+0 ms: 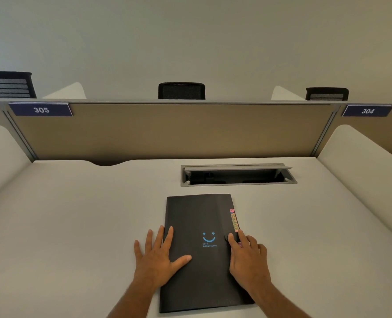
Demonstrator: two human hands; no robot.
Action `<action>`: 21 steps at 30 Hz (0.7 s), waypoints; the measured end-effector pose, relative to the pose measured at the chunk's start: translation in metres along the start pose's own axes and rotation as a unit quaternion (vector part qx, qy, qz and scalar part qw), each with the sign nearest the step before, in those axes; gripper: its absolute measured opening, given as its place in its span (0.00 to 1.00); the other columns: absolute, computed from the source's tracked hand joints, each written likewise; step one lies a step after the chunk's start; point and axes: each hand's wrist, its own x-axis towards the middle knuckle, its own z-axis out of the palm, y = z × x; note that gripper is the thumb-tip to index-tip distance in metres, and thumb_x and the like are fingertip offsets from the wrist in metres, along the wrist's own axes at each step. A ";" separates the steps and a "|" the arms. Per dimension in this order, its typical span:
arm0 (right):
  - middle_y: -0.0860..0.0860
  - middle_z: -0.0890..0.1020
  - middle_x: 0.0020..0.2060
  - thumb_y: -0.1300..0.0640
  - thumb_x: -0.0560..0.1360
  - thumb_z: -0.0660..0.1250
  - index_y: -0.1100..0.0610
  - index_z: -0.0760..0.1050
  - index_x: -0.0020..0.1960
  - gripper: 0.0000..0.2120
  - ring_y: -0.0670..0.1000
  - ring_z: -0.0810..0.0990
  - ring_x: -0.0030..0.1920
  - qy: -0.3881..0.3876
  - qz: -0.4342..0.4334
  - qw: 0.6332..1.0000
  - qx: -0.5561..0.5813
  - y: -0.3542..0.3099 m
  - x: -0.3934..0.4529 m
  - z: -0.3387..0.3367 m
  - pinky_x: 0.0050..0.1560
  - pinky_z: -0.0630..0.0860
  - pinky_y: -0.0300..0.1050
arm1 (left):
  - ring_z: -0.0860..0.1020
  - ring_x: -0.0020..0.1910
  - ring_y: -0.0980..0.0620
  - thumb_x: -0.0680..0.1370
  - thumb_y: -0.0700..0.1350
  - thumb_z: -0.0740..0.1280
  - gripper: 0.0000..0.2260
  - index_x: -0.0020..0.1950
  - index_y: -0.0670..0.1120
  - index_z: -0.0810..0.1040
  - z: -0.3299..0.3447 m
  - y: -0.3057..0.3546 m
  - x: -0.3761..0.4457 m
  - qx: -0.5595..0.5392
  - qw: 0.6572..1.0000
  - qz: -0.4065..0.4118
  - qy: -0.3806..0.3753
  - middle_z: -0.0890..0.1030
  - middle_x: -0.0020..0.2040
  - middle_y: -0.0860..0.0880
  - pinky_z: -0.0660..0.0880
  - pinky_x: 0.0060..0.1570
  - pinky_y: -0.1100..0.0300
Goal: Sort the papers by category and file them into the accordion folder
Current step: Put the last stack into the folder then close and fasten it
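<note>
Pale surface (75, 226) fills the frame; black accordion folder (197, 267) lies closed at lower centre. Left hand (158, 255) presses flat, fingers spread, on its left edge; right hand (247, 260) rests open on its right edge beside coloured tabs (234, 222).

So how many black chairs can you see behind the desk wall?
3. One chair is at the far left, one chair in the middle, one chair at the right. Only their backs show above the partition; more may be hidden.

- Small blue print on the accordion folder (199, 249), between the thumb and opposite fingertips, is too small to read fully.
- Coloured tabs (234, 222) beyond the right hand's (247, 260) fingertips are illegible.
</note>
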 end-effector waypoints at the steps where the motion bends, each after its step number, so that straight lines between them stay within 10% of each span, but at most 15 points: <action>1: 0.50 0.57 0.79 0.42 0.81 0.54 0.44 0.54 0.79 0.27 0.54 0.57 0.77 -0.003 0.000 1.000 0.002 0.000 0.000 0.000 0.75 0.60 0.55 | 0.36 0.80 0.44 0.60 0.84 0.34 0.51 0.77 0.61 0.32 -0.001 0.000 0.000 -0.001 1.000 -0.001 0.000 0.38 0.81 0.53 0.35 0.72 0.34; 14: 0.48 0.58 0.79 0.41 0.81 0.54 0.43 0.56 0.78 0.26 0.53 0.55 0.79 0.022 -0.003 0.999 0.034 -0.002 -0.001 -0.002 0.78 0.55 0.53 | 0.38 0.80 0.42 0.58 0.83 0.33 0.53 0.79 0.60 0.36 -0.007 0.005 -0.004 0.012 1.000 -0.006 -0.004 0.40 0.82 0.51 0.37 0.73 0.35; 21: 0.49 0.50 0.82 0.36 0.81 0.44 0.50 0.48 0.82 0.33 0.52 0.45 0.81 0.058 -0.046 0.996 0.045 -0.019 0.008 -0.011 0.77 0.36 0.49 | 0.37 0.80 0.44 0.65 0.80 0.33 0.48 0.81 0.57 0.39 -0.014 0.010 -0.006 0.031 0.998 0.029 0.054 0.39 0.82 0.50 0.32 0.73 0.42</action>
